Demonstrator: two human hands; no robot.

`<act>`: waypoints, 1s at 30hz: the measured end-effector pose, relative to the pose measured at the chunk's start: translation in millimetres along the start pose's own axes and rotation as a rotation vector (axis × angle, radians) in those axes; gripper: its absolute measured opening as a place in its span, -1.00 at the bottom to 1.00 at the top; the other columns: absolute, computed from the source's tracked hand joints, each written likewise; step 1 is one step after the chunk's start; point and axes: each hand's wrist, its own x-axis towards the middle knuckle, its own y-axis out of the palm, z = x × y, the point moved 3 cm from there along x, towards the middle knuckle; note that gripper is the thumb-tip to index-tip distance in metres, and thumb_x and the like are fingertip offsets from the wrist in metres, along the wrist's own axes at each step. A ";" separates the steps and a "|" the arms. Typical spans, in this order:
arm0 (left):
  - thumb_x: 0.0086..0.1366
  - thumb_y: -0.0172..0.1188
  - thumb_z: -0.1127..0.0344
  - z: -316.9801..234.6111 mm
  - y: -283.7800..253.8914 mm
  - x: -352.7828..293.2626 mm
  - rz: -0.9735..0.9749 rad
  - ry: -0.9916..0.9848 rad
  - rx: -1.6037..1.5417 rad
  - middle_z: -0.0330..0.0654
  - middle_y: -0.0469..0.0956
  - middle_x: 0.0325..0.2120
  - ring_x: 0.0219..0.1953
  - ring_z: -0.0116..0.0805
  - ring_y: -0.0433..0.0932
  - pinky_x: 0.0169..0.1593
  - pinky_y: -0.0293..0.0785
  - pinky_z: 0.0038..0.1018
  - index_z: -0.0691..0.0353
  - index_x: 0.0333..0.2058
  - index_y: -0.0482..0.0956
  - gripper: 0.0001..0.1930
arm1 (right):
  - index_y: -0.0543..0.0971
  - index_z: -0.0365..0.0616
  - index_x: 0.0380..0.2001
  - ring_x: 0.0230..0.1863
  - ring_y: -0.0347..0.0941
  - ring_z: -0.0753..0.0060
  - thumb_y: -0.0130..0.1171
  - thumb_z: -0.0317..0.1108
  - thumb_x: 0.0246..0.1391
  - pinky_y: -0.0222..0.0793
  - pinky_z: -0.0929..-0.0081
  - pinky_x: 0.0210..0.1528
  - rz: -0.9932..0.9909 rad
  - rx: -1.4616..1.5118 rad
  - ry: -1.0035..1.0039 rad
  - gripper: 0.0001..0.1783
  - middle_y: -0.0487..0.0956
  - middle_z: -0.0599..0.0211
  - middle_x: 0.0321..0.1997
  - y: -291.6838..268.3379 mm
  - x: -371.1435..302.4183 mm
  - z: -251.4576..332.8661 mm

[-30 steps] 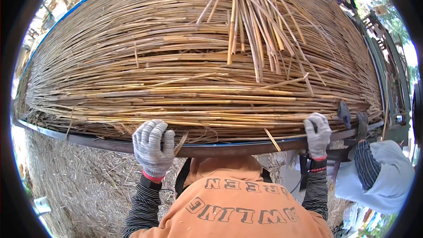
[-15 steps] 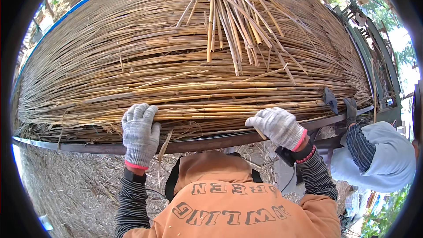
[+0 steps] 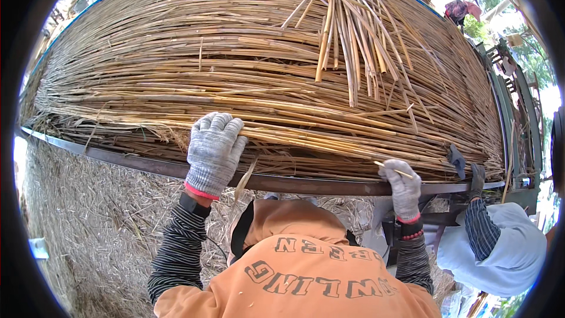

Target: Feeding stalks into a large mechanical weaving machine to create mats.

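Pressing down on the near edge of the reed stack [image 3: 253, 82], the left hand [image 3: 213, 152] is curling its gloved fingers over a few stalks, probably to steady them against the dark metal rail [image 3: 306, 184]; the right hand [image 3: 402, 188] is pinching a single loose stalk [image 3: 393, 170] at the rail; half a second ago it was lying flat and higher on the reeds, and is now sitting lower and further right; a co-worker's dark glove [image 3: 477, 178] is gripping the rail beside it.
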 end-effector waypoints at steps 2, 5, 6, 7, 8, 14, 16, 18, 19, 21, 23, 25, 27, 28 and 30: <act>0.09 0.47 0.29 1.7 3.4 -0.4 -0.001 -0.010 -0.021 -0.14 0.63 -0.11 0.07 -0.04 0.53 0.21 0.42 -0.12 0.16 -0.09 0.68 -0.63 | 0.65 -0.25 -0.09 -0.22 0.68 0.39 0.23 -0.38 0.33 0.65 0.45 -0.08 -0.131 0.188 0.042 -0.81 0.70 0.24 -0.21 -14.5 -9.5 -11.8; 0.10 0.46 0.30 -2.0 -1.2 5.8 0.015 -0.028 -0.025 -0.15 0.63 -0.12 0.07 -0.04 0.53 0.21 0.40 -0.13 0.15 -0.11 0.68 -0.66 | 0.63 -0.21 -0.09 -0.27 0.67 0.42 0.19 -0.44 0.33 0.65 0.48 -0.19 -0.301 0.189 0.145 -0.85 0.69 0.25 -0.25 -31.2 -9.4 -16.5; 0.10 0.46 0.30 -6.0 0.1 8.7 0.011 -0.031 -0.024 -0.15 0.63 -0.12 0.06 -0.05 0.53 0.20 0.40 -0.13 0.15 -0.12 0.69 -0.67 | 0.63 -0.21 -0.09 -0.27 0.67 0.42 0.19 -0.44 0.33 0.65 0.48 -0.19 -0.313 0.180 0.146 -0.85 0.69 0.25 -0.25 -36.3 -7.1 -17.3; 0.11 0.45 0.28 -4.8 0.7 6.9 -0.009 -0.018 -0.017 -0.15 0.63 -0.13 0.04 -0.06 0.54 0.18 0.40 -0.14 0.15 -0.14 0.69 -0.68 | 0.62 -0.20 -0.10 -0.29 0.67 0.44 0.19 -0.43 0.33 0.64 0.51 -0.23 -0.333 0.251 0.242 -0.86 0.68 0.27 -0.27 -40.4 -0.7 -22.3; 0.12 0.44 0.28 -2.6 -0.7 3.6 -0.020 0.001 -0.011 -0.15 0.63 -0.15 0.02 -0.08 0.54 0.16 0.40 -0.13 0.15 -0.15 0.69 -0.70 | 0.61 -0.18 -0.11 -0.31 0.66 0.46 0.19 -0.43 0.33 0.64 0.55 -0.26 -0.354 0.322 0.335 -0.87 0.67 0.28 -0.28 -44.4 6.4 -27.0; 0.09 0.46 0.32 -5.5 -3.0 4.0 -0.070 0.028 -0.019 -0.17 0.60 -0.19 -0.02 -0.10 0.53 0.15 0.41 -0.14 0.14 -0.16 0.67 -0.70 | 0.66 -0.12 -0.25 -0.48 0.43 0.71 0.29 -0.42 0.25 0.37 0.60 -0.40 -0.421 -0.174 0.340 -0.96 0.59 0.51 -0.48 -80.0 16.1 -65.6; 0.08 0.46 0.33 -6.6 -3.2 4.4 -0.080 0.024 -0.022 -0.17 0.60 -0.19 -0.02 -0.10 0.53 0.14 0.41 -0.14 0.14 -0.17 0.67 -0.69 | 0.68 -0.15 -0.30 -0.47 0.50 0.54 0.35 -0.33 0.20 0.43 0.49 -0.34 -0.414 -0.347 0.325 -0.88 0.63 0.39 -0.48 -79.5 20.4 -59.4; 0.06 0.47 0.33 -7.3 -4.8 4.3 -0.093 0.022 -0.023 -0.17 0.60 -0.19 -0.02 -0.10 0.53 0.14 0.41 -0.15 0.14 -0.17 0.67 -0.68 | 0.68 -0.15 -0.39 -0.41 0.59 0.27 0.35 -0.18 0.17 0.49 0.33 -0.26 -0.384 -0.725 0.295 -0.75 0.66 0.23 -0.45 -84.5 15.8 -40.9; 0.05 0.47 0.33 -7.3 -3.4 4.7 -0.084 0.024 -0.019 -0.18 0.60 -0.19 -0.03 -0.11 0.54 0.14 0.42 -0.13 0.13 -0.17 0.67 -0.68 | 0.68 -0.14 -0.43 -0.37 0.60 0.17 0.33 -0.12 0.17 0.50 0.26 -0.24 -0.404 -1.045 0.277 -0.71 0.66 0.18 -0.43 -86.0 11.1 -33.2; 0.02 0.47 0.32 -6.0 1.8 5.4 -0.069 0.031 -0.009 -0.19 0.60 -0.19 -0.03 -0.12 0.54 0.13 0.42 -0.12 0.12 -0.18 0.67 -0.67 | 0.66 -0.10 -0.51 -0.31 0.63 0.05 0.25 -0.01 0.19 0.52 0.14 -0.21 -0.444 -1.423 0.298 -0.61 0.66 0.16 -0.42 -94.0 -1.3 -20.1; 0.02 0.48 0.32 -4.1 0.1 4.0 -0.068 0.031 0.002 -0.20 0.60 -0.18 -0.03 -0.12 0.54 0.13 0.42 -0.12 0.12 -0.18 0.67 -0.66 | 0.67 -0.11 -0.46 -0.34 0.62 0.08 0.31 -0.10 0.17 0.52 0.15 -0.22 -0.455 -1.277 0.262 -0.70 0.67 0.16 -0.40 -94.4 -9.8 2.6; 0.01 0.48 0.40 -6.4 -0.4 5.1 -0.056 0.010 0.001 -0.19 0.59 -0.18 -0.01 -0.10 0.52 0.16 0.41 -0.14 0.15 -0.16 0.67 -0.64 | 0.69 -0.10 -0.34 -0.34 0.63 0.12 0.37 -0.21 0.13 0.53 0.20 -0.22 -0.455 -1.101 0.025 -0.80 0.67 0.18 -0.39 -79.7 -13.7 25.1; 0.01 0.48 0.40 -6.5 -0.6 5.1 -0.053 0.015 0.003 -0.19 0.59 -0.17 0.00 -0.10 0.52 0.16 0.41 -0.14 0.15 -0.16 0.67 -0.64 | 0.70 -0.07 -0.18 -0.30 0.65 0.18 0.42 -0.30 0.07 0.55 0.28 -0.21 -0.342 -0.989 -0.047 -0.76 0.70 0.22 -0.34 -56.6 -7.6 46.8; 0.01 0.48 0.39 -6.9 -1.2 5.9 -0.058 0.016 0.010 -0.19 0.60 -0.16 0.00 -0.10 0.52 0.17 0.41 -0.15 0.15 -0.15 0.67 -0.64 | 0.70 -0.09 -0.19 -0.28 0.66 0.16 0.41 -0.25 0.08 0.55 0.25 -0.19 -0.225 -0.957 0.110 -0.76 0.71 0.23 -0.30 -56.0 -4.1 40.1; 0.02 0.48 0.40 -8.6 -1.2 6.6 -0.061 0.027 0.001 -0.19 0.60 -0.16 0.01 -0.09 0.52 0.17 0.41 -0.15 0.15 -0.15 0.67 -0.64 | 0.69 -0.09 -0.24 -0.26 0.65 0.10 0.36 -0.16 0.13 0.54 0.20 -0.17 -0.132 -1.033 0.032 -0.75 0.70 0.22 -0.34 -55.7 6.6 24.9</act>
